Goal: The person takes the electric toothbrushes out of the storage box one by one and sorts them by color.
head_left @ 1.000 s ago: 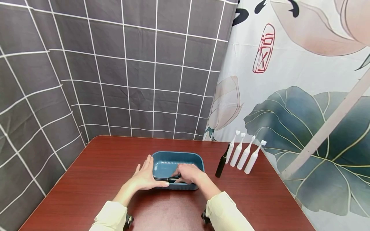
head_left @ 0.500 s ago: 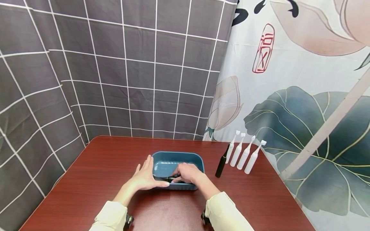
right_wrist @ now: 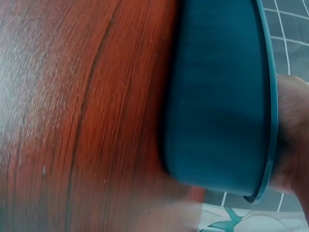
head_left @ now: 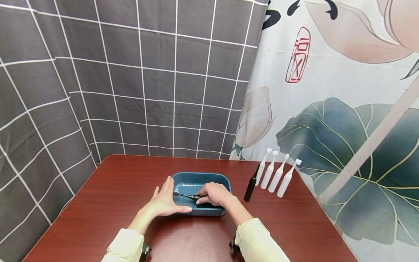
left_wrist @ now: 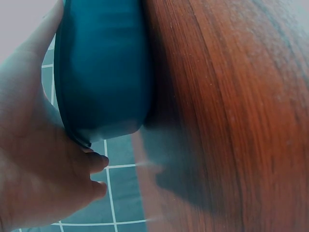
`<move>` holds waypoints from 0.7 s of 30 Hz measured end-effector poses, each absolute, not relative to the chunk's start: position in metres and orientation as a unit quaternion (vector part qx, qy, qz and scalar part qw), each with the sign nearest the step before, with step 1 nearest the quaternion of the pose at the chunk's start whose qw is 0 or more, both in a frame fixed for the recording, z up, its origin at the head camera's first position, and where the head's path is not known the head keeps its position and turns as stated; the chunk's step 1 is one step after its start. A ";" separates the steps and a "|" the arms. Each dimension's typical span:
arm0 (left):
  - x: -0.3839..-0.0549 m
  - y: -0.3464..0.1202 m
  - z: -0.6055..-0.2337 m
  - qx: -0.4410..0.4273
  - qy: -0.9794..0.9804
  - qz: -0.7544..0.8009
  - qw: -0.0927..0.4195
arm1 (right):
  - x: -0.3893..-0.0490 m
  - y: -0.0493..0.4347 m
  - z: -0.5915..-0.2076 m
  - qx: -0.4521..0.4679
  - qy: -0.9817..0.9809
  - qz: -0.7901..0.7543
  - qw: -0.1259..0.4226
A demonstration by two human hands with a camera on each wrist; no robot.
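A blue plastic bin [head_left: 199,178] sits on the table in the head view. My right hand [head_left: 214,194] reaches in over its front right part and grips a black electric toothbrush [head_left: 184,195] by the handle. The brush head points left, and the fingers cover most of the handle. At the bin's left front corner rests my left hand [head_left: 162,202], thumb along the front rim and straight fingers against the left side. The left wrist view shows the same hand [left_wrist: 43,140] beside the bin's outer wall [left_wrist: 104,67]. In the right wrist view the bin wall partly hides the right hand [right_wrist: 292,130].
Right of the bin, another black electric toothbrush [head_left: 250,186] stands upright, with several white electric toothbrushes [head_left: 277,177] in a row behind it. The reddish wooden table [head_left: 131,178] is backed by a grey checked curtain [head_left: 157,109] and a flower-patterned cloth [head_left: 262,116].
My right hand has risen slightly within the bin, and the toothbrush has come up with it, so its neck and head now show more clearly. The left hand stays at the bin's corner.
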State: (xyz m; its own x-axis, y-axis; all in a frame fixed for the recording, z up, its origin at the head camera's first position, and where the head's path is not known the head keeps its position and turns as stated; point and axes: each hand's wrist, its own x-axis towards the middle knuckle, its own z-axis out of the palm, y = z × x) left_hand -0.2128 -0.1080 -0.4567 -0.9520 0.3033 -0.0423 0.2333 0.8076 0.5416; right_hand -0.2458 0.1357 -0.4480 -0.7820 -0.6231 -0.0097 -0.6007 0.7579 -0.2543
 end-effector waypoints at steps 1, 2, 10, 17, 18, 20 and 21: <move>-0.213 -0.108 -0.456 0.141 0.948 0.277 0.064 | -0.246 0.138 -0.447 -0.326 0.936 -0.125 0.043; -0.213 -0.108 -0.456 0.140 0.948 0.278 0.065 | -0.246 0.139 -0.446 -0.327 0.935 -0.132 0.039; -0.214 -0.109 -0.457 0.138 0.949 0.276 0.065 | -0.248 0.148 -0.443 -0.304 0.932 -0.194 -0.015; -0.215 -0.108 -0.459 0.139 0.949 0.274 0.063 | -0.243 0.152 -0.429 -0.301 0.914 -0.259 -0.083; -0.215 -0.108 -0.459 0.140 0.950 0.274 0.062 | -0.242 0.153 -0.427 -0.297 0.911 -0.272 -0.090; -0.215 -0.108 -0.460 0.140 0.950 0.273 0.061 | -0.241 0.154 -0.422 -0.295 0.903 -0.295 -0.105; -0.215 -0.108 -0.460 0.140 0.950 0.273 0.060 | -0.240 0.155 -0.420 -0.299 0.897 -0.304 -0.114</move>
State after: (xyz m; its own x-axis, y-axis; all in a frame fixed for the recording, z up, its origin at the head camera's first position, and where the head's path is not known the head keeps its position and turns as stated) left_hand -0.2150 -0.1082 -0.4596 -0.9535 0.2990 -0.0377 0.2335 0.8121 0.5348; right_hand -0.2402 0.1554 -0.4197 -0.7951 -0.4670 0.3870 -0.6060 0.6368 -0.4767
